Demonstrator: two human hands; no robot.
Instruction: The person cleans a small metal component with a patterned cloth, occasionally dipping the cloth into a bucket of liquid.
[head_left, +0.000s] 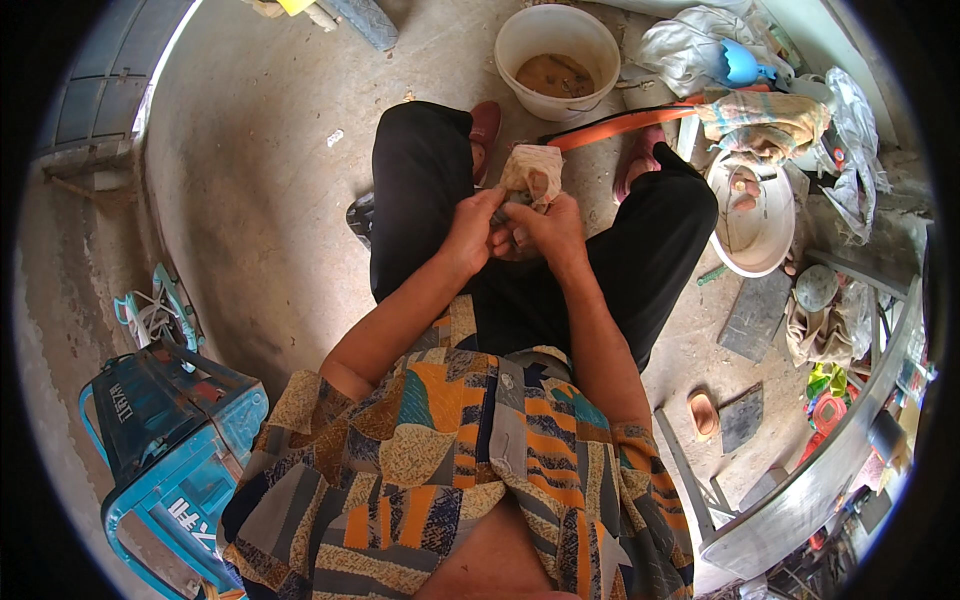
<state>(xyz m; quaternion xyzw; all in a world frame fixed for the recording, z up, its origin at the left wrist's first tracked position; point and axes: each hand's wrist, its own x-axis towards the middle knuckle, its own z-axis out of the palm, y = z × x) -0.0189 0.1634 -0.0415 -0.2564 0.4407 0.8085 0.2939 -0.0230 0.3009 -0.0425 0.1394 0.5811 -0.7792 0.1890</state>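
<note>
A crumpled cream cloth with faint stripes (534, 166) is held in front of me, between my knees. My left hand (471, 229) pinches its near left side with the thumb on top. My right hand (553, 229) grips the right side, fingers curled underneath. Between the fingertips, a small greyish piece (517, 198) shows at the cloth's near edge; what it is I cannot tell. Just beyond the cloth, a long orange bar with a black edge (622, 124) slants up to the right.
A white plastic bucket (507, 56) with brownish contents stands ahead. To the right are an oval white basin (765, 251), a striped rag (757, 120), a green-handled tool (711, 275) and a metal-edged table (817, 480). A blue metal machine frame (172, 442) stands at left.
</note>
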